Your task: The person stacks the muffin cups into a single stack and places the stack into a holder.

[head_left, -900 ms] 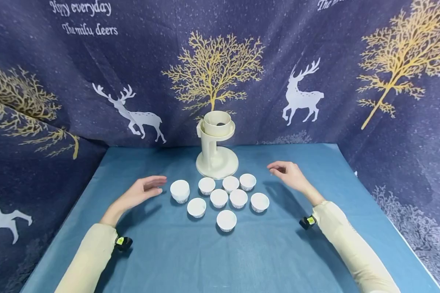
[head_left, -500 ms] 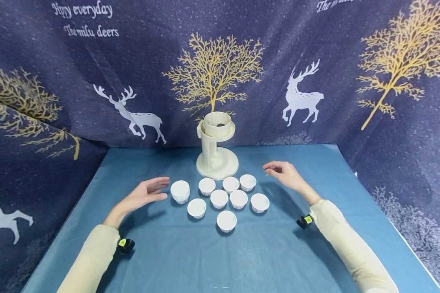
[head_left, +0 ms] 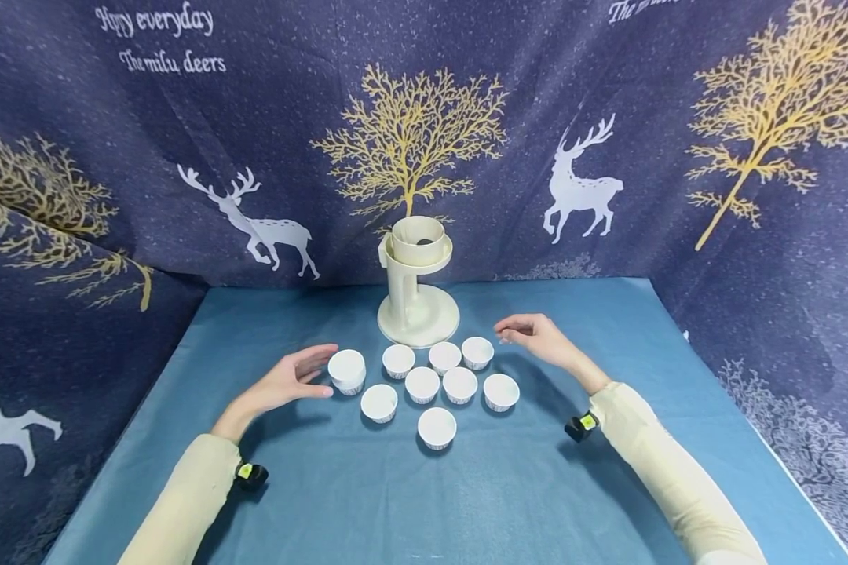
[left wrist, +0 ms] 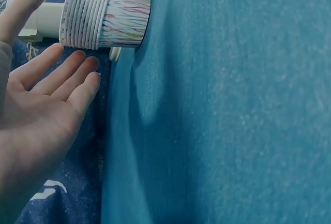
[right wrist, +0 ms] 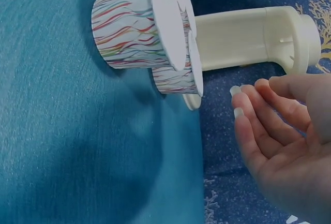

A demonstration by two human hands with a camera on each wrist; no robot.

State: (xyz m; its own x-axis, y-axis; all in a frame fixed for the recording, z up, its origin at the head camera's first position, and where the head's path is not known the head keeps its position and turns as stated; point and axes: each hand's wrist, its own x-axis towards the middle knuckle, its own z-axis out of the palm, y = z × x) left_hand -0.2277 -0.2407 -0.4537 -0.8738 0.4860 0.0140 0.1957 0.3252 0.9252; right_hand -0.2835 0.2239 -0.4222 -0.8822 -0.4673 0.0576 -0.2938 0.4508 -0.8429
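A nested stack of white paper cups [head_left: 347,370] with wavy coloured lines stands at the left of the group; its layered rims [left wrist: 83,14] show in the left wrist view. My left hand [head_left: 290,380] is just left of it, thumb and fingers spread toward the stack and holding nothing. Right of the stack several single paper cups [head_left: 436,428] stand upright on the cloth. My right hand [head_left: 537,337] hovers beside the rear right cup [head_left: 477,353], its fingers loosely bent and holding nothing. In the right wrist view a cup [right wrist: 132,27] with coloured lines is near the hand.
Behind the cups stands a cream holder [head_left: 418,310] with a round base and a ring, in which a cylinder [head_left: 418,242] sits. A blue cloth [head_left: 466,502] covers the table. A dark blue deer-print curtain [head_left: 268,118] hangs behind and at the sides.
My left hand has moved right, up to the stacked cups, with thumb and fingers spreading apart. The right hand has shifted left toward the rear right cup. The cups and holder stay where they were.
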